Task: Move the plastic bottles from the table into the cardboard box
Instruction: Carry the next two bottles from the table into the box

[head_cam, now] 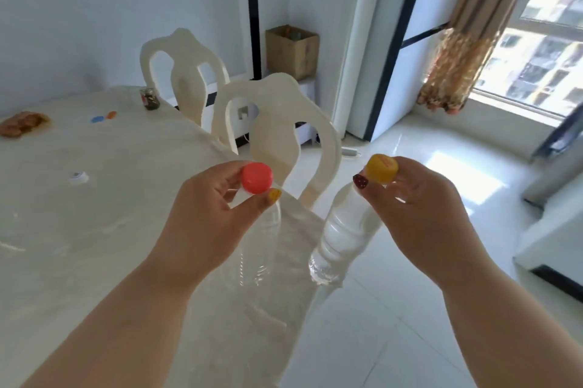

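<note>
My left hand (pixel 208 214) pinches the neck of a clear plastic bottle with a red cap (pixel 257 177), and the bottle hangs down over the table's right edge. My right hand (pixel 419 214) pinches the neck of a second clear bottle with a yellow cap (pixel 381 168), whose body (pixel 340 239) hangs above the floor tiles. The cardboard box (pixel 291 51) stands open far off by the wall, behind the chairs, with some items showing at its top.
The pale marble table (pixel 79 229) fills the left. On it lie a small jar (pixel 150 98), blue and orange caps (pixel 102 117), a snack bag (pixel 22 124) and a white cap (pixel 78 177). Two cream chairs (pixel 277 122) stand between table and box. Window and curtain (pixel 467 40) at right.
</note>
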A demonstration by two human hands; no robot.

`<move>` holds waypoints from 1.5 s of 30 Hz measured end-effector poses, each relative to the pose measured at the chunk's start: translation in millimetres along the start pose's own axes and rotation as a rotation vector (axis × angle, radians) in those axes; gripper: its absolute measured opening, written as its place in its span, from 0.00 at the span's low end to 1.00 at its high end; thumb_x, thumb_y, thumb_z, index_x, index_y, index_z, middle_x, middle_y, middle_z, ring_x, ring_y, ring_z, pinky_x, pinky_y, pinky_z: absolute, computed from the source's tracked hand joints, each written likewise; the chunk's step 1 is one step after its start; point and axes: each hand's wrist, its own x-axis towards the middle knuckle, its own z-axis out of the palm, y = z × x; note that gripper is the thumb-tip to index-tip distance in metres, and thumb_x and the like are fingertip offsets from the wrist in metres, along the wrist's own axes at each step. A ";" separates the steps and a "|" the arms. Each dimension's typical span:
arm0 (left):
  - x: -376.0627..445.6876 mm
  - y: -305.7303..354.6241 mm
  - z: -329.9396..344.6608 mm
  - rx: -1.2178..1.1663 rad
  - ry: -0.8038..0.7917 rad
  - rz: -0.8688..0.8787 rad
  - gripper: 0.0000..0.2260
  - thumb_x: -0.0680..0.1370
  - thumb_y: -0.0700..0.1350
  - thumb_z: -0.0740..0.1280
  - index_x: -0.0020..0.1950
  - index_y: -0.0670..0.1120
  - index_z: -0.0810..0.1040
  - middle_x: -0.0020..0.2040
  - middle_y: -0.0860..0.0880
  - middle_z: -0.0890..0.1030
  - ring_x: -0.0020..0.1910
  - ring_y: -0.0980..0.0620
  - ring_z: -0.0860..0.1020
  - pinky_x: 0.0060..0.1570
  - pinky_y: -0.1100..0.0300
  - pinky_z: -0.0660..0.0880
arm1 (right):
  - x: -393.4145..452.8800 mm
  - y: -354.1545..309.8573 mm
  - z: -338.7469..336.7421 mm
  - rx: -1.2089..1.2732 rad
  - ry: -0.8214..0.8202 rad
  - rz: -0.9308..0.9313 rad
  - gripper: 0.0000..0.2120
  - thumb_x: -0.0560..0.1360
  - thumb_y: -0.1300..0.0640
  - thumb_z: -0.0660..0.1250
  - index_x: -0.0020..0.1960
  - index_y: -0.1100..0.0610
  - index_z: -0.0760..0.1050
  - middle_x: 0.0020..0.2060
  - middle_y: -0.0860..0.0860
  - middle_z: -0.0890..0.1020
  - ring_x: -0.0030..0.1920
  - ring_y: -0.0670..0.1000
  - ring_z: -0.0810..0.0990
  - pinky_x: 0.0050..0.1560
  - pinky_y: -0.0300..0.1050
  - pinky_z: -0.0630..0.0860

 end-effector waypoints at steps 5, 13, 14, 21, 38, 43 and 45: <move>37.7 39.3 106.3 -0.001 -0.086 0.062 0.13 0.72 0.60 0.73 0.51 0.53 0.84 0.46 0.57 0.87 0.46 0.57 0.85 0.49 0.66 0.78 | 8.8 61.7 -93.8 -0.051 0.137 0.043 0.08 0.72 0.42 0.70 0.47 0.45 0.81 0.43 0.40 0.85 0.48 0.39 0.82 0.43 0.37 0.71; 93.0 94.6 280.2 -0.002 0.004 0.138 0.16 0.74 0.65 0.66 0.52 0.55 0.81 0.47 0.50 0.86 0.43 0.37 0.81 0.50 0.38 0.77 | 65.8 157.5 -233.5 -0.098 0.154 0.029 0.08 0.72 0.41 0.71 0.47 0.43 0.81 0.43 0.35 0.84 0.44 0.35 0.81 0.40 0.36 0.70; 100.5 99.6 295.9 0.005 0.011 0.141 0.17 0.74 0.65 0.65 0.52 0.55 0.81 0.47 0.50 0.86 0.43 0.37 0.81 0.49 0.39 0.77 | 76.7 166.6 -246.7 -0.097 0.155 0.021 0.08 0.72 0.41 0.71 0.48 0.43 0.81 0.43 0.37 0.85 0.45 0.37 0.82 0.41 0.37 0.70; 181.5 108.2 367.6 0.077 -0.009 0.117 0.15 0.73 0.67 0.63 0.50 0.60 0.79 0.47 0.61 0.83 0.47 0.58 0.82 0.43 0.74 0.71 | 176.1 223.1 -295.9 -0.131 0.137 -0.004 0.04 0.73 0.42 0.69 0.46 0.39 0.78 0.43 0.37 0.83 0.47 0.38 0.81 0.42 0.37 0.71; 554.0 12.2 451.4 0.079 -0.013 0.078 0.14 0.74 0.63 0.67 0.52 0.55 0.80 0.48 0.57 0.85 0.51 0.58 0.83 0.50 0.71 0.74 | 588.8 315.8 -257.4 -0.130 0.014 -0.117 0.16 0.70 0.38 0.67 0.51 0.46 0.82 0.46 0.40 0.86 0.50 0.44 0.83 0.48 0.44 0.75; 668.5 -25.0 462.5 0.121 0.053 0.052 0.17 0.75 0.60 0.67 0.55 0.49 0.81 0.49 0.52 0.87 0.51 0.56 0.83 0.54 0.58 0.78 | 724.5 343.0 -228.9 -0.102 -0.044 -0.158 0.13 0.71 0.40 0.67 0.49 0.47 0.82 0.43 0.40 0.85 0.48 0.43 0.82 0.42 0.35 0.71; 713.3 -42.0 466.9 0.171 0.074 0.029 0.18 0.74 0.61 0.66 0.56 0.51 0.81 0.50 0.56 0.86 0.52 0.61 0.82 0.51 0.65 0.76 | 781.5 353.1 -214.9 -0.092 -0.102 -0.190 0.10 0.72 0.41 0.68 0.48 0.45 0.81 0.42 0.39 0.84 0.47 0.39 0.81 0.41 0.33 0.70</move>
